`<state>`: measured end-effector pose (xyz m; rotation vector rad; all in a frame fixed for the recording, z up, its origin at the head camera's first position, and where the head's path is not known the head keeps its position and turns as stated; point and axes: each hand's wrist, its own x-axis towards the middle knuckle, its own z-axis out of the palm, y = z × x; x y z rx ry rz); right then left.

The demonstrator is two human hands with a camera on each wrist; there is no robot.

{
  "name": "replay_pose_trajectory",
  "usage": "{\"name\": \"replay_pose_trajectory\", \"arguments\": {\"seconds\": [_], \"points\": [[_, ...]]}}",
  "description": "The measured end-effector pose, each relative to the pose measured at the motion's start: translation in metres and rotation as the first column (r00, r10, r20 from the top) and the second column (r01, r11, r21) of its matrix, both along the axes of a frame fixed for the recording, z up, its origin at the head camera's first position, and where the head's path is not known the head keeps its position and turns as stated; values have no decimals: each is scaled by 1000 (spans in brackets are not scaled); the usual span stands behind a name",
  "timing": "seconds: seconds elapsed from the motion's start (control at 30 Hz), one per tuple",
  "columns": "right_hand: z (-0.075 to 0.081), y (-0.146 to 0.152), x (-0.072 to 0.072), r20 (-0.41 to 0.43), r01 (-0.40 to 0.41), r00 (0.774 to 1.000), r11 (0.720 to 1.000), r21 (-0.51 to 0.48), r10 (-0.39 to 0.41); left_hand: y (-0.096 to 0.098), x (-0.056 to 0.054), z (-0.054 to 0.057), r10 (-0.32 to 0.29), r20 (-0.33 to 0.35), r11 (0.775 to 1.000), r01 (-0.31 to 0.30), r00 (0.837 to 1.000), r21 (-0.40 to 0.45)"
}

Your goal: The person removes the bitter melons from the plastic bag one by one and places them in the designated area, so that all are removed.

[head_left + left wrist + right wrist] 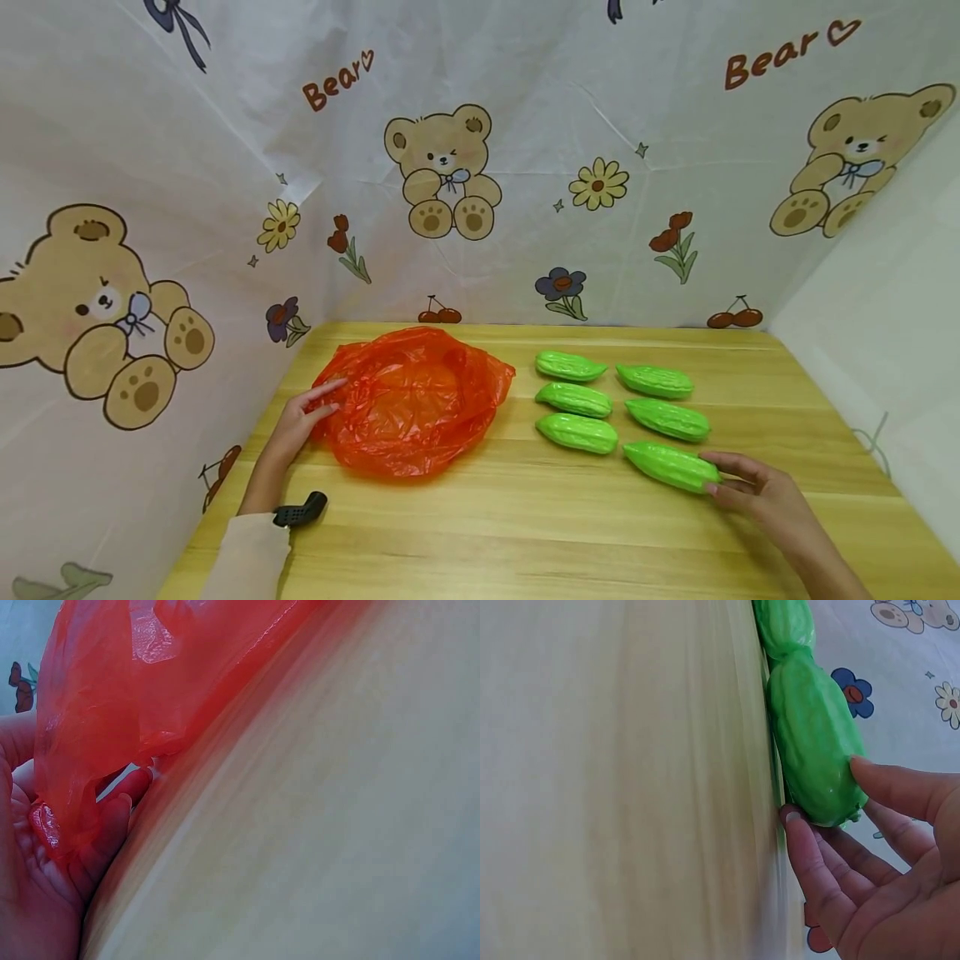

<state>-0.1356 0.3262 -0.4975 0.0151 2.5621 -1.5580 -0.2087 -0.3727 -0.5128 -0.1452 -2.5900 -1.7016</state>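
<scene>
A crumpled red plastic bag (408, 408) lies on the left half of the wooden table, its mouth spread upward. My left hand (303, 421) holds its left edge, and part of the bag sits in the palm between thumb and curled fingers in the left wrist view. To the right, several bright green bitter melons lie in two columns. At the blunt right end of the nearest bitter melon (671, 467), my right hand (765, 500) has its thumb on one side and fingers on the other. That bitter melon (817, 742) appears to rest on the table.
The left column holds a back bitter melon (570, 366), a middle one (576, 400) and a front one (577, 432). Behind the gripped one are two more bitter melons (667, 418). A bear-printed cloth (525, 275) stands behind and beside the table (480, 533).
</scene>
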Motion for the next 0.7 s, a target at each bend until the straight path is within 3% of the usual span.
{"name": "replay_pose_trajectory", "arguments": {"seconds": [0.13,0.27,0.43,0.7], "points": [[1,-1,-2,-16,6,1000,997,72,-5,-7,-7,-15,11,-9,1000,-11,1000,13],[4,-3,-3,-3,9,1000,992,123,-9,-9,-9,-20,13,-14,1000,-13,1000,13],[6,-4,-5,-1,10,1000,987,159,-10,-8,-9,-19,15,-53,999,-13,999,40],[7,-5,-8,-49,9,999,986,168,-1,-8,-4,-6,97,-58,993,-92,994,81]]}}
